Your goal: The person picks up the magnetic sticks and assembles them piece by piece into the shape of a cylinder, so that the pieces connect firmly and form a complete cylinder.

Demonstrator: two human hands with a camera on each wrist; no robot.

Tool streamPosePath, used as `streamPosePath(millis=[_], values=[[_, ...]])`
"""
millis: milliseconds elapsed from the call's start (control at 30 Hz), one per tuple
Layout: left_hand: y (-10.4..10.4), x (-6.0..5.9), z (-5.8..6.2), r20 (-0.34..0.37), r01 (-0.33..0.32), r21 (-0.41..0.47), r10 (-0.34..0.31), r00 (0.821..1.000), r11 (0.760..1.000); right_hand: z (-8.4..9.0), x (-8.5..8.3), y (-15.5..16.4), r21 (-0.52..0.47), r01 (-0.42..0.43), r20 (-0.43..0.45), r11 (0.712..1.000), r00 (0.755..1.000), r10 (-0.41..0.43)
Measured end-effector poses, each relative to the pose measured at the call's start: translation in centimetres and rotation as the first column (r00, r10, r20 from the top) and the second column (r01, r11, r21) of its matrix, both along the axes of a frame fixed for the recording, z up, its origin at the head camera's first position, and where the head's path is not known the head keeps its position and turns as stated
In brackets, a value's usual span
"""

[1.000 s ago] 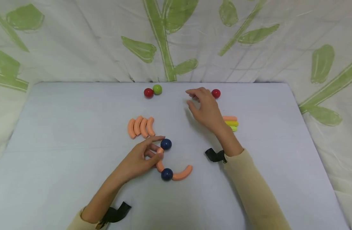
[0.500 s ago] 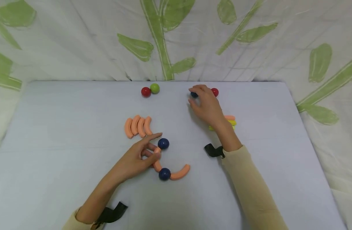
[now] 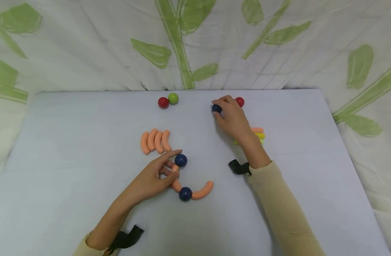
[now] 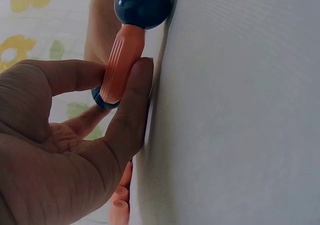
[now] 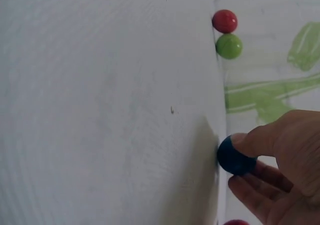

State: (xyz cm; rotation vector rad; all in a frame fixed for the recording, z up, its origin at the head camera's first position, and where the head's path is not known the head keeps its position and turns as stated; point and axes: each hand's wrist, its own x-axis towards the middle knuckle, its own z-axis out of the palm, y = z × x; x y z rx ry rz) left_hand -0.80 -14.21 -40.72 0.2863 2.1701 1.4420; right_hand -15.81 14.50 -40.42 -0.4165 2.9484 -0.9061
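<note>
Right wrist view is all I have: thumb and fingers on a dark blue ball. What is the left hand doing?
Observer: The left hand pinches a curved orange stick joined to two dark blue balls.
Operator: Any loose curved sticks left?
Observer: Four curved orange sticks lie side by side beyond the left hand.
Operator: What sits behind my right hand?
Observer: The right hand partly covers a stack of straight orange and yellow-green sticks.

2 cream long sleeves point(image 3: 280, 199); black strap point(image 3: 238, 167) at each wrist.
</note>
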Motion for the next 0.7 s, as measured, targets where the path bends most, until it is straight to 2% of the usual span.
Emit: streamPosePath(millis=[167,300,500,700], values=[[-0.2,-0.1,0.0,0.011,0.002,0.005,-0.002,1.000,1.000,0.2,0.1,-0.1,0.000,0.025,0.019,1.000,1.000,-0.025],[-0.1,-0.1,0.0,0.001,0.006,-0.011,-0.006,1.000,1.000,0.2,0.3,0.0,-0.042,0.035,0.016,0.998,0.999,-0.035],[-0.2,-0.1,0.1,-0.010,-0.004,-0.027,0.004,1.000,1.000,-0.1,0.4,-0.4,-0.117,-0.023,0.003,0.993,1.000,0.023],[-0.3,-0.2,0.1,0.021,-0.013,-0.003,0.013,1.000,1.000,0.4,1.5,-1.3,-0.156,-0.093,0.055,0.983,0.993,0.102]])
